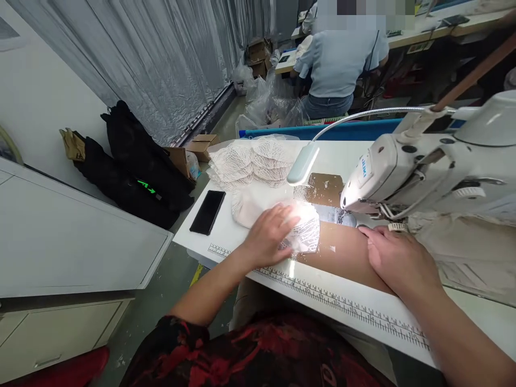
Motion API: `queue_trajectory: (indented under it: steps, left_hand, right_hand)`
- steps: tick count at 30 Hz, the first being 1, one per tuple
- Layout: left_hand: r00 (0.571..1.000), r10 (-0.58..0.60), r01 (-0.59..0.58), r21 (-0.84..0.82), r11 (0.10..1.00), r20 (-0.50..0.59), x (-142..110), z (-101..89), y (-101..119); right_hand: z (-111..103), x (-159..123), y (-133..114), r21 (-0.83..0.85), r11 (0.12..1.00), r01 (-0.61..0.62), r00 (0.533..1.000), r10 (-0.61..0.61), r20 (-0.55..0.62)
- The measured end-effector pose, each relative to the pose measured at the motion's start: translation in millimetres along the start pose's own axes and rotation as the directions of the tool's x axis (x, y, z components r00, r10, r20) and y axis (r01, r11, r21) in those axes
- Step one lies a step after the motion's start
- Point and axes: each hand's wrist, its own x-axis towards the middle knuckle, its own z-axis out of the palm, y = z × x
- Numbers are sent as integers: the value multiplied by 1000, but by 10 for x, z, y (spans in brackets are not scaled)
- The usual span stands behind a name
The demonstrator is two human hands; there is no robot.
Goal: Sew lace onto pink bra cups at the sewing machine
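My left hand [268, 236] lies flat, fingers spread, on a white lace piece [307, 232] on the sewing table [346, 312], just left of the needle area. My right hand [397, 258] rests flat on the table in front of the white sewing machine [427, 172], fingers stretched toward the presser foot and holding nothing. A stack of white lace pieces [253, 161] sits at the far left of the table. The machine's gooseneck lamp [303, 164] shines on the fabric under my left hand.
A black phone [207, 212] lies at the table's left edge. A printed ruler [342, 303] runs along the front edge. Black bags [137, 166] and cardboard boxes [201, 145] sit on the floor at left. A person in a light blue shirt [342, 64] sits ahead.
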Motion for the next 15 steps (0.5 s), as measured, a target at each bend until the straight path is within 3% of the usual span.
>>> queue_trajectory:
  steps: [5,7,9,11,13,15]
  left_hand:
    - [962,-272,272,-37,961,5,-529,-168,-584]
    - [953,-298,287,-150,946,-52,-602,-221,-672]
    - [951,-302,260,-363,895,-62,-625,-289,-586]
    - [965,-260,229,-629,743,45,-609,-351,-358]
    - [972,-112,235,-827,510,207,-549,-379,-72]
    - [954,77,252,-914,318,290,-440,-353,184]
  right_hand:
    - [-20,4,-30,255,967,14,997,4,-73]
    - [-105,-16,-65,434,899,50,997,-20,-75]
    - [-234,-66,-133,650,759,39,999,-48,-3]
    - [-375,-136,-261,857,514,-43,986,-119,120]
    - [-484,-202,-453,982,143,-120,961,-231,151]
    - [-536,-253,-670,928,-240,-284,925,-324,199]
